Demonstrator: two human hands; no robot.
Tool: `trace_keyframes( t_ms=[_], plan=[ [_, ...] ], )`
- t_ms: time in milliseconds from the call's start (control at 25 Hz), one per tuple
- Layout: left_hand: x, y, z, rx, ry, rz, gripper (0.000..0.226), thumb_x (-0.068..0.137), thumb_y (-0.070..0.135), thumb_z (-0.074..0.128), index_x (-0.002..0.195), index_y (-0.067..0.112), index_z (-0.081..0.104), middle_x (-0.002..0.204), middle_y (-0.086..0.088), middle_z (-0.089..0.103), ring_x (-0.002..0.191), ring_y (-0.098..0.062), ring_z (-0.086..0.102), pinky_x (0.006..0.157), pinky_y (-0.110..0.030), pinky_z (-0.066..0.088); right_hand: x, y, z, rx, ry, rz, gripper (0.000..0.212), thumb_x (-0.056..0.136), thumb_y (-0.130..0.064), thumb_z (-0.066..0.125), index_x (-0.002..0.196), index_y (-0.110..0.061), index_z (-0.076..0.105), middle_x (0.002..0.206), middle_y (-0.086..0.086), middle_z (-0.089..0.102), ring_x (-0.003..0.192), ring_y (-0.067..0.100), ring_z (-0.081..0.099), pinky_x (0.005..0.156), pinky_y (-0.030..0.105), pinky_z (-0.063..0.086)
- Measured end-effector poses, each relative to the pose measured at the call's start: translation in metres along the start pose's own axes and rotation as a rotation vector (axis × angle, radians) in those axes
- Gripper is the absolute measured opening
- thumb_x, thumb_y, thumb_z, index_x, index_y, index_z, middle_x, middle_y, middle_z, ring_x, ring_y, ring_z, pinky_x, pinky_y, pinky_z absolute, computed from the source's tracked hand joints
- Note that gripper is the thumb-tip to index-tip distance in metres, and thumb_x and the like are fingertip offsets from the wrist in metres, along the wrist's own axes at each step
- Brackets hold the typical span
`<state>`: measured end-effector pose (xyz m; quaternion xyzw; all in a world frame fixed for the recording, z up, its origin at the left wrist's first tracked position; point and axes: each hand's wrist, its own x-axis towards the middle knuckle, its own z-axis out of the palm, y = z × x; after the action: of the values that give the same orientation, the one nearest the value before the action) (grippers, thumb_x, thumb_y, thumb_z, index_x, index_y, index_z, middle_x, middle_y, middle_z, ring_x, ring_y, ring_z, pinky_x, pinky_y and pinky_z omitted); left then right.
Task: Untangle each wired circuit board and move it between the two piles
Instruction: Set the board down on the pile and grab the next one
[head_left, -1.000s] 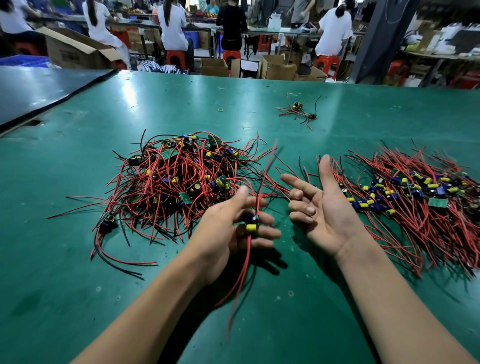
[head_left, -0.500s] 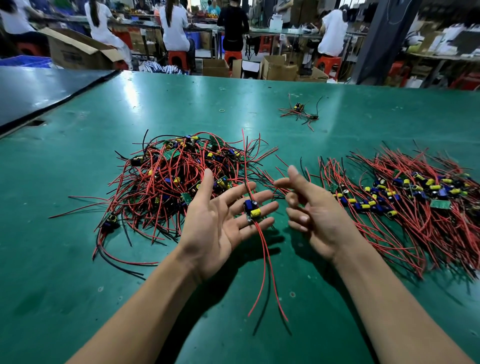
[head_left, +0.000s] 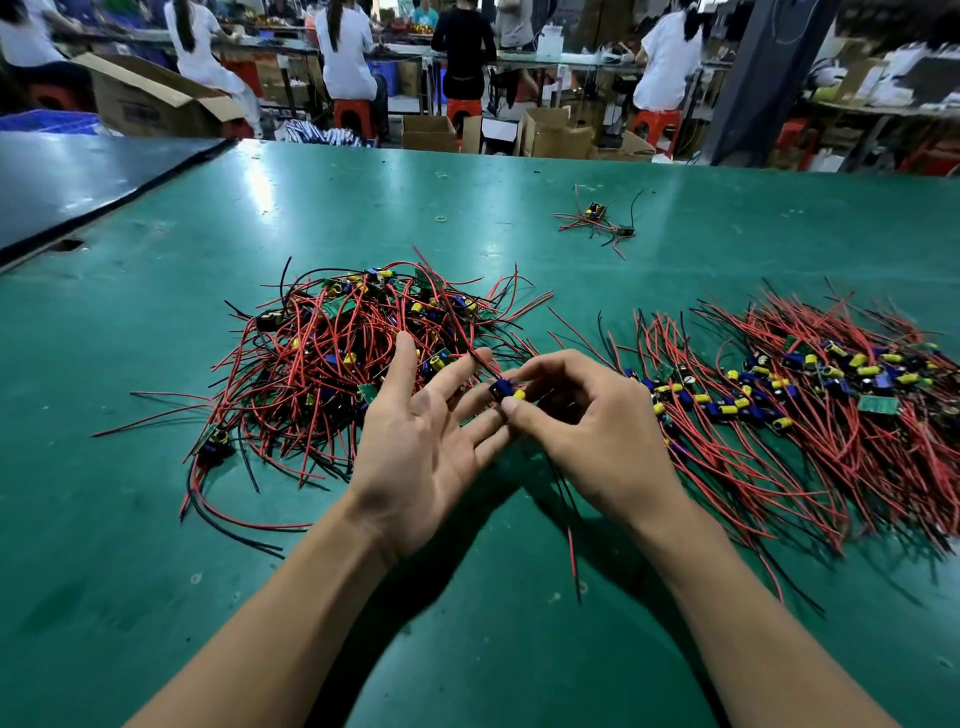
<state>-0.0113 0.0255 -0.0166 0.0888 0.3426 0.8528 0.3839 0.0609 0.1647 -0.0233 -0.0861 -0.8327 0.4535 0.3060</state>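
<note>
The wired circuit board (head_left: 505, 391), blue block and yellow capacitor showing, is held over the middle of the tabletop (head_left: 130, 571), between the two piles. My right hand (head_left: 592, 436) pinches it with thumb and curled fingers. My left hand (head_left: 415, 452) lies palm up beside it, fingers straight and released, their tips against the board. Its red and black wires (head_left: 571, 551) trail under my right hand toward the near edge. The tangled pile (head_left: 337, 353) lies left of my hands, the straightened pile (head_left: 779, 415) toward the right edge, and a few stray boards (head_left: 597, 218) nearer the far edge.
</note>
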Motion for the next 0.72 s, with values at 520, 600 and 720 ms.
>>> trace_keyframes(
  t_ms=[520, 600, 720],
  plan=[
    [0.002, -0.006, -0.011, 0.583, 0.320, 0.234, 0.048, 0.102, 0.006, 0.045, 0.146, 0.022, 0.033, 0.095, -0.016, 0.066, 0.049, -0.023, 0.063, 0.046, -0.029, 0.053, 0.018, 0.033, -0.037, -0.258, 0.339, 0.143, 0.006, 0.084, -0.022, 0.076, 0.084, -0.026, 0.071, 0.084, -0.005, 0.070, 0.073, 0.005, 0.060, 0.077, 0.024, 0.047],
    [0.003, -0.005, -0.012, 0.610, 0.325, 0.246, 0.045, 0.100, 0.002, 0.046, 0.141, 0.018, 0.039, 0.098, -0.016, 0.065, 0.049, -0.022, 0.063, 0.047, -0.030, 0.053, 0.017, 0.028, -0.031, -0.202, 0.255, 0.109, 0.006, 0.083, -0.020, 0.078, 0.082, -0.023, 0.073, 0.074, -0.010, 0.069, 0.066, 0.001, 0.059, 0.070, 0.015, 0.046],
    [0.002, -0.004, -0.012, 0.640, 0.330, 0.254, 0.036, 0.098, 0.001, 0.049, 0.131, 0.014, 0.046, 0.103, -0.020, 0.063, 0.050, -0.022, 0.063, 0.049, -0.032, 0.054, 0.012, 0.023, -0.021, -0.148, 0.091, 0.127, 0.007, 0.083, -0.017, 0.080, 0.086, -0.020, 0.075, 0.070, -0.008, 0.067, 0.060, 0.000, 0.055, 0.064, 0.012, 0.045]
  ],
)
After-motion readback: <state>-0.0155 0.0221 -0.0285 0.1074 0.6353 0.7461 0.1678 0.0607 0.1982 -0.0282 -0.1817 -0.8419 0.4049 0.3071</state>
